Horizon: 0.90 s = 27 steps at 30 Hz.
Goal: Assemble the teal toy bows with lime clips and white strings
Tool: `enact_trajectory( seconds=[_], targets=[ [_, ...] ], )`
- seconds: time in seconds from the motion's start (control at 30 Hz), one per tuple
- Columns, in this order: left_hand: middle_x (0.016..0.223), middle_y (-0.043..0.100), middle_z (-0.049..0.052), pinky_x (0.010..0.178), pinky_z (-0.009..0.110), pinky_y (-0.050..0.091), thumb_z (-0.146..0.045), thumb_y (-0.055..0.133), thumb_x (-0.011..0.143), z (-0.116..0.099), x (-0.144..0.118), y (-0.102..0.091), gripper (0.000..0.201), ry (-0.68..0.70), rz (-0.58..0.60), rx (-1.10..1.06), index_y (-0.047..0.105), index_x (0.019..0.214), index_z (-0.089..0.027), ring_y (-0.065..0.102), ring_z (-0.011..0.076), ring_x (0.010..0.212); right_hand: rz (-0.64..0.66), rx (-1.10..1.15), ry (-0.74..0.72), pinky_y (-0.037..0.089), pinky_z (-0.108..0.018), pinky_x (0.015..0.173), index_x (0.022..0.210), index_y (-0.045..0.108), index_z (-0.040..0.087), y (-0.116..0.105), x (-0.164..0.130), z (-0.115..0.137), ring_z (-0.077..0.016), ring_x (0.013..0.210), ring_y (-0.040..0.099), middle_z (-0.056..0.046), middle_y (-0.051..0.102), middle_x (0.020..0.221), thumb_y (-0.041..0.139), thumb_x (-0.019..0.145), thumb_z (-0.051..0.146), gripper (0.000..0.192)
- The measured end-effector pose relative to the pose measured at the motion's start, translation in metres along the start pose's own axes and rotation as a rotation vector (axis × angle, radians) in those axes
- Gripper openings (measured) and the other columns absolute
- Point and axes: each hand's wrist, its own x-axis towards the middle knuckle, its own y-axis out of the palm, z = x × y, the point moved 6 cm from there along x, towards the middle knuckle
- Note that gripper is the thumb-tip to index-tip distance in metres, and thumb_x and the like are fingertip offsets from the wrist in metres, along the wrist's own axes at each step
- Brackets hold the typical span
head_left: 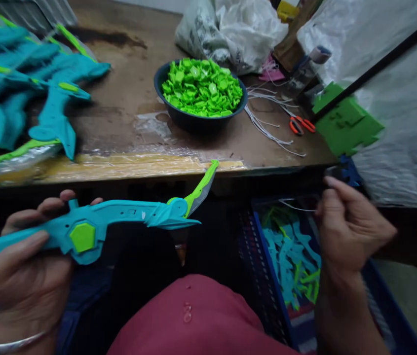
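My left hand (32, 261) grips a long teal plastic toy piece (119, 212), shaped like part of a toy bow, with the thumb over its front. A bright green hexagon (82, 237) sits in its wide middle, and a green and grey arm (201, 191) angles up from its right end. At the right, my closed right hand (349, 227) pinches a thin white cord (297, 207), its loose end pointing left. Something small and dark shows by its fingertip, too unclear to name. The two hands are well apart, in front of the table edge.
On the table (119, 118) stand a dark bowl (201, 123) of green hexagons, a pile of teal toys (53, 108), white cords (267, 128) and orange-handled cutters (302, 125). Plastic bags (234, 34) lie behind. A blue crate (267, 266) of teal and green parts sits below right.
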Motion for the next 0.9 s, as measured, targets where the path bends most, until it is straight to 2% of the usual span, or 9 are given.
enact_trajectory(
  seconds=[0.07, 0.13, 0.3, 0.4, 0.5, 0.7, 0.8, 0.9],
  targets=[
    [0.085, 0.075, -0.005, 0.117, 0.074, 0.036, -0.003, 0.052, 0.062, 0.019, -0.009, -0.019, 0.03, -0.03, -0.06, -0.011, 0.07, 0.075, -0.023, 0.063, 0.0265, 0.12, 0.199, -0.062, -0.038, 0.052, -0.034, 0.074, 0.108, 0.078, 0.027, 0.009, -0.015, -0.006, -0.0174, 0.075, 0.065, -0.001, 0.07, 0.084, 0.064, 0.095, 0.031, 0.019],
    [0.084, 0.074, -0.005, 0.12, 0.076, 0.03, -0.005, 0.053, 0.061, 0.035, -0.016, -0.036, 0.029, -0.08, -0.103, -0.008, 0.07, 0.075, -0.024, 0.065, 0.0261, 0.113, 0.351, -0.023, 0.006, 0.053, -0.033, 0.081, 0.101, 0.078, 0.025, 0.021, -0.032, -0.013, -0.0181, 0.088, 0.068, -0.003, 0.073, 0.095, 0.065, 0.094, 0.028, 0.015],
    [0.08, 0.069, -0.002, 0.118, 0.081, 0.027, -0.009, 0.061, 0.054, 0.057, -0.027, -0.056, 0.02, -0.234, -0.058, 0.181, 0.069, 0.066, -0.023, 0.064, 0.0317, 0.109, 0.568, 0.1, 0.291, 0.053, -0.028, 0.068, 0.098, 0.079, 0.021, 0.064, -0.09, -0.035, -0.0165, 0.077, 0.068, -0.003, 0.075, 0.088, 0.064, 0.093, 0.031, 0.019],
    [0.076, 0.067, -0.001, 0.119, 0.079, 0.026, -0.012, 0.063, 0.05, 0.06, -0.03, -0.057, 0.016, -0.253, -0.05, 0.253, 0.066, 0.06, -0.022, 0.063, 0.0341, 0.111, 0.629, 0.105, 0.369, 0.052, -0.026, 0.061, 0.092, 0.079, 0.018, 0.089, -0.123, -0.046, -0.0161, 0.066, 0.067, -0.003, 0.075, 0.077, 0.066, 0.091, 0.037, 0.023],
    [0.075, 0.067, -0.002, 0.118, 0.078, 0.029, -0.012, 0.061, 0.05, 0.061, -0.031, -0.057, 0.016, -0.251, -0.045, 0.263, 0.066, 0.061, -0.023, 0.063, 0.0331, 0.112, 0.671, 0.083, 0.346, 0.05, -0.025, 0.06, 0.09, 0.078, 0.019, 0.105, -0.14, -0.052, -0.0151, 0.063, 0.066, -0.002, 0.074, 0.074, 0.064, 0.091, 0.037, 0.023],
    [0.08, 0.07, -0.007, 0.119, 0.075, 0.033, -0.008, 0.053, 0.06, 0.064, -0.033, -0.065, 0.025, -0.227, 0.051, 0.272, 0.068, 0.068, -0.026, 0.062, 0.028, 0.115, 0.669, -0.059, 0.18, 0.045, -0.026, 0.064, 0.088, 0.075, 0.018, 0.118, -0.142, -0.053, -0.0141, 0.066, 0.063, -0.003, 0.071, 0.08, 0.056, 0.094, 0.027, 0.022],
    [0.085, 0.072, -0.012, 0.121, 0.07, 0.033, -0.005, 0.047, 0.068, 0.065, -0.035, -0.069, 0.032, -0.242, 0.116, 0.304, 0.069, 0.073, -0.029, 0.06, 0.0247, 0.12, 0.674, -0.153, 0.106, 0.044, -0.027, 0.066, 0.093, 0.076, 0.02, 0.124, -0.145, -0.054, -0.0159, 0.072, 0.066, -0.004, 0.074, 0.084, 0.056, 0.095, 0.025, 0.021],
    [0.086, 0.072, -0.015, 0.12, 0.07, 0.034, -0.005, 0.046, 0.068, 0.064, -0.035, -0.072, 0.034, -0.239, 0.147, 0.323, 0.069, 0.075, -0.03, 0.059, 0.025, 0.123, 0.688, -0.221, 0.049, 0.044, -0.027, 0.068, 0.094, 0.076, 0.021, 0.13, -0.151, -0.055, -0.0172, 0.078, 0.069, -0.004, 0.076, 0.089, 0.057, 0.097, 0.026, 0.02]
  ],
)
